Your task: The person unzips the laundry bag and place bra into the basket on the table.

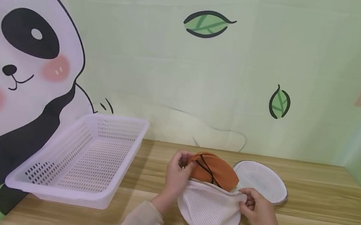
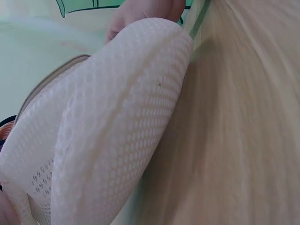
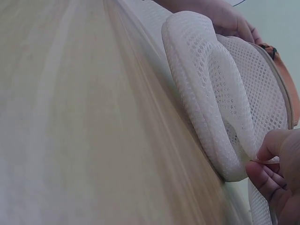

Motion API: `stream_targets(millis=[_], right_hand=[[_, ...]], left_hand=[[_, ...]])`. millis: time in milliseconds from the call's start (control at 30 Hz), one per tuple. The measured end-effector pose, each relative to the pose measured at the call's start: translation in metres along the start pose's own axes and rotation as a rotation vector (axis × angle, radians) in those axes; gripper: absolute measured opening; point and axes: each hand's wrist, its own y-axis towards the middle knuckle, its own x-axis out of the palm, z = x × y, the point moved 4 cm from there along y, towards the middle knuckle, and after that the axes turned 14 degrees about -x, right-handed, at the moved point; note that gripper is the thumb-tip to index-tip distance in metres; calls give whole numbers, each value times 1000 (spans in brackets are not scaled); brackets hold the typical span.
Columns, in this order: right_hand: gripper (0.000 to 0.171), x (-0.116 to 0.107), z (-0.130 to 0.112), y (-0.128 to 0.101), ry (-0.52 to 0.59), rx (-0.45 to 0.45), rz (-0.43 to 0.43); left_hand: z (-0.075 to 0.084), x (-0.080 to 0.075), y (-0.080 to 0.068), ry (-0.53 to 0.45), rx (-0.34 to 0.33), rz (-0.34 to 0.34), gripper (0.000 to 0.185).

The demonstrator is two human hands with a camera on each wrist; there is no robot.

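A white mesh laundry bag (image 1: 210,209) with a zipped edge lies on the wooden table. Orange cloth (image 1: 216,166) with thin black straps sticks up out of its mouth. My left hand (image 1: 177,175) pinches the left corner of the orange cloth, close over the bag's rim. At the opposite end of the mouth, my right hand (image 1: 258,212) pinches the bag's edge between thumb and forefinger; a thin strip shows between these fingertips (image 3: 263,157) in the right wrist view. The left wrist view has the bulging mesh (image 2: 122,108) in front, with most of the cloth hidden.
A white plastic basket (image 1: 104,197) with slotted walls stands to the left. Behind the right hand lies a flat, round white piece (image 1: 262,182) with a dark rim. A wall cloth (image 1: 138,65) printed with a panda and leaves rises behind the table.
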Motion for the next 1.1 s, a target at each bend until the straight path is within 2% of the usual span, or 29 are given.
stream_targets(millis=[300,567,800,933,1100], right_hand=[[29,0,0,1,-23,0,-6],[28,1,0,0,-31,-19,3],[27,2,0,0,-21,-33,7],[28,2,1,0,-18,-33,6],[27,2,0,0,-39,-29,0]], left_hand=[[13,1,-5,-27,93,34,18],[22,1,-9,-10,124,59,18],[32,-1,-15,-4,221,99,17],[38,-3,-16,-26,269,121,18],[45,-5,-17,-61,284,124,18]])
